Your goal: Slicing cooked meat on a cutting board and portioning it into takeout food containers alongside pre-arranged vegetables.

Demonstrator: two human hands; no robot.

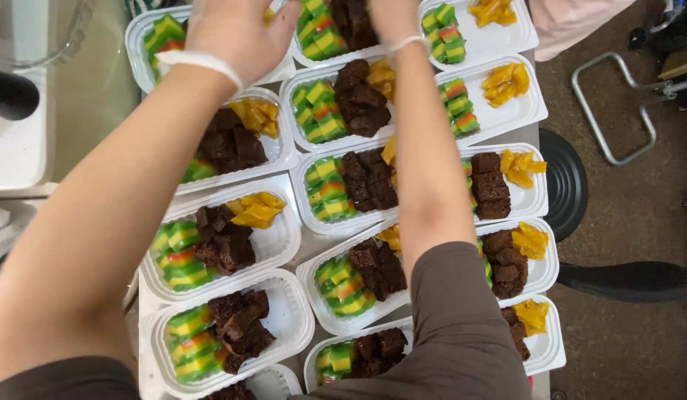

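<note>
Both arms reach up over a table packed with white plastic trays, each holding rainbow layer cake cubes, dark brownie pieces and, in most, yellow fruit slices. The left hand (pixel 236 33), in a thin clear glove, rests over the top-left tray (pixel 139 55) at the far edge of the spread; its fingers run out of the picture, so whether they are spread or pinched cannot be told. The right hand (pixel 394 18), also gloved, sits over the tray (pixel 302 58) just right of that one, above a pile of brownie pieces (pixel 352 26); its fingers are likewise cut off by the frame and their state cannot be told. Just below that tray, a second tray carries brownie pieces (pixel 362 100) beside rainbow layer cake cubes (pixel 317 111). Further right of it, two trays hold only cake cubes and yellow fruit slices (pixel 502 81), with no brownie. Judgement: the brownie pieces look soft and crumbly, light, likely to break under a hard pinch, so a gentle hold across the flat sides would suit. The layer cake appears springy and slightly tacky. The trays seem thin and flexible; lifting by both long rims would avoid buckling. A black round stool (pixel 565 185) stands right of the table.
</note>
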